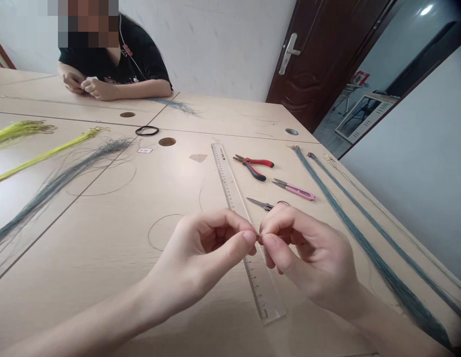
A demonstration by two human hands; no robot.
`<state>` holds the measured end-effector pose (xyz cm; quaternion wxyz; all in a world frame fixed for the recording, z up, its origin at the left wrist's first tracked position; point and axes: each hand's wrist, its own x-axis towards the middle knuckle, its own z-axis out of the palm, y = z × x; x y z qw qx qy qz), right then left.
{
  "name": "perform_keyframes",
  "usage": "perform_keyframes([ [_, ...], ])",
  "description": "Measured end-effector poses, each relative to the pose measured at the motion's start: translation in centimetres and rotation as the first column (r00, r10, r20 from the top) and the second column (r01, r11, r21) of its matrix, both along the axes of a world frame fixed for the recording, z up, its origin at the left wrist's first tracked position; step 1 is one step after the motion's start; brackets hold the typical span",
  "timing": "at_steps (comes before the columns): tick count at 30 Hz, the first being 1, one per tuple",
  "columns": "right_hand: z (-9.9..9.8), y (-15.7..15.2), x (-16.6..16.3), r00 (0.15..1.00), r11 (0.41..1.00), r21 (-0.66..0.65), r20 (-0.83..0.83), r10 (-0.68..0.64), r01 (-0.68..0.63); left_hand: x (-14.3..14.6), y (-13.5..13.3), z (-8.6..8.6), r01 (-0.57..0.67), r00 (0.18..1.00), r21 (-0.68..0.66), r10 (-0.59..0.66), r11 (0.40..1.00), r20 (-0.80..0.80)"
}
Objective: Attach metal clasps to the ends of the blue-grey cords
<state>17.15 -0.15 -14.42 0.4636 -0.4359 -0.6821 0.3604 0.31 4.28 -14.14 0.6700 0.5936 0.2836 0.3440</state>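
Note:
Over the clear plastic ruler (230, 193), my left hand (208, 253) and my right hand (308, 253) meet with their fingertips almost touching. Each hand pinches thumb against index finger on a thin dark cord (257, 235), of which only a tiny piece shows between them. A fine loop of cord (149, 233) lies to the left of my left hand; whether it is the same piece I cannot tell. Just beyond my right hand are small scissors (260, 204), partly hidden by it. Pink thread snips (295, 191) and red-and-black pliers (252, 166) lie farther back.
Bundles of blue-grey cord (334, 210) run along the right side. More blue-grey cord (62, 181) and yellow-green cord (47, 157) lie at left. A black hair tie (147, 131) and a small label (144, 150) sit mid-table. Across the table sits another person (144, 54).

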Motion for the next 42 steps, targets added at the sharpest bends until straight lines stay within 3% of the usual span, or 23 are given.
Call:
perform_keyframes([
  [6,-0.1,0.0,0.3,0.995,0.981,0.191,0.088,-0.043,0.025,0.0,-0.2,0.4,-0.049,0.995,0.003,0.049,0.999,-0.081],
  [10,0.4,0.1,0.7,0.933,0.861,0.508,0.310,-0.182,-0.001,0.1,-0.4,0.5,-0.070,0.992,0.032,0.073,0.997,-0.107],
  [12,0.7,0.1,0.9,0.897,0.804,0.593,0.378,-0.228,-0.045,0.1,-0.4,0.5,-0.072,0.993,0.053,0.077,0.996,-0.093],
  [20,1.0,0.1,1.0,0.840,0.760,0.643,0.461,-0.286,-0.093,0.1,-0.2,0.0,-0.076,0.993,0.117,0.086,0.990,-0.082],
  [23,0.8,-0.1,0.7,0.906,0.808,0.588,0.364,-0.218,-0.041,0.0,-0.3,-0.2,-0.081,0.989,0.211,0.105,0.974,-0.106],
  [27,0.7,-0.3,0.2,0.990,0.970,0.242,0.126,-0.067,0.035,-0.2,-0.6,-0.5,-0.106,0.976,0.407,0.173,0.907,-0.131],
  [31,0.9,-0.6,-0.2,0.998,1.000,0.006,0.060,-0.018,0.018,-0.1,-0.7,-0.7,-0.121,0.971,0.466,0.203,0.877,-0.129],
  [42,0.7,-0.6,-0.3,0.999,0.999,0.029,0.011,-0.039,0.038,-0.2,-0.8,-0.8,-0.134,0.977,0.489,0.199,0.862,-0.082],
])
